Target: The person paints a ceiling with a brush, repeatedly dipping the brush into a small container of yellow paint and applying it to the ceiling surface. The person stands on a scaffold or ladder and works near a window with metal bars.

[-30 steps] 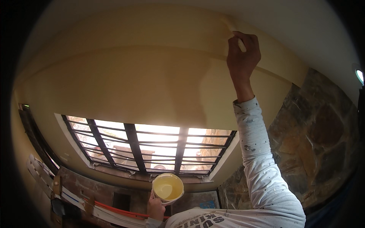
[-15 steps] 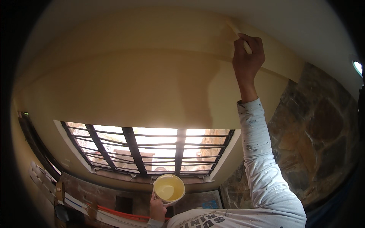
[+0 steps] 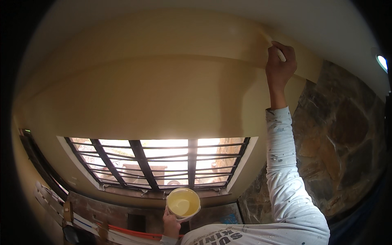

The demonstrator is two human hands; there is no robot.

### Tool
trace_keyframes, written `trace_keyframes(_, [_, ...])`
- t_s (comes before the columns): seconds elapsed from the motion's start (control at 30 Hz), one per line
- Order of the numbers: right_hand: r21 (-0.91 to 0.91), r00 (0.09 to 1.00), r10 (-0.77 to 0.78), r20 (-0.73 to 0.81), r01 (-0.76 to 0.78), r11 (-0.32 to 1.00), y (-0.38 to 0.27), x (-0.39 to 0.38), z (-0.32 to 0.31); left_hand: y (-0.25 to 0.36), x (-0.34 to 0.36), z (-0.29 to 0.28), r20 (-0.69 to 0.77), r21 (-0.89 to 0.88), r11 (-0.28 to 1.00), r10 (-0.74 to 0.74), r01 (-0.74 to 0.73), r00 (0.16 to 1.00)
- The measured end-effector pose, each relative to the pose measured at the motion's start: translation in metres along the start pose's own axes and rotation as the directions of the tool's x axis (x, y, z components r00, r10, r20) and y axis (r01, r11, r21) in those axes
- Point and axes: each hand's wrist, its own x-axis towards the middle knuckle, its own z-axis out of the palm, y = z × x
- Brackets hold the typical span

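Observation:
My right hand [image 3: 281, 63] is raised high at the upper right, fingers wrapped round the pale handle of a paintbrush [image 3: 281, 54]. The brush's far end reaches up to the cream wall [image 3: 163, 94], close under the ceiling; its bristles are blurred and hard to make out. Low in the middle, my left hand [image 3: 170, 223] grips the side of a white bucket [image 3: 197, 207]. Pale yellow paint [image 3: 179, 205] lies inside it. Paint specks dot the white sleeve [image 3: 281, 155] of my right arm.
Below the wall is a window [image 3: 163, 163] with dark bars. A stone-clad wall [image 3: 335, 134] stands at the right. Under the window runs a brown ledge [image 3: 94, 204], with long white boards [image 3: 118, 236] and an orange tube [image 3: 130, 232] at the lower left. The white ceiling [image 3: 318, 24] meets the wall.
My right hand has moved to the right and slightly down in view with the paintbrush, and its shadow has shifted right. The bucket in my left hand has barely moved.

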Motion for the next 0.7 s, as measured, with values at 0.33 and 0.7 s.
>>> trace_keyframes(0.33, [0.138,0.997,0.037,0.069,-0.046,0.989,-0.029,-0.016,-0.012,0.003,-0.009,0.012,0.130,0.022,0.998,0.049,-0.052,0.990])
trace_keyframes(0.7, [0.154,0.990,-0.049,0.129,0.028,0.988,-0.027,-0.017,-0.013,-0.006,-0.009,0.008,0.120,-0.031,0.999,0.047,-0.044,0.992])
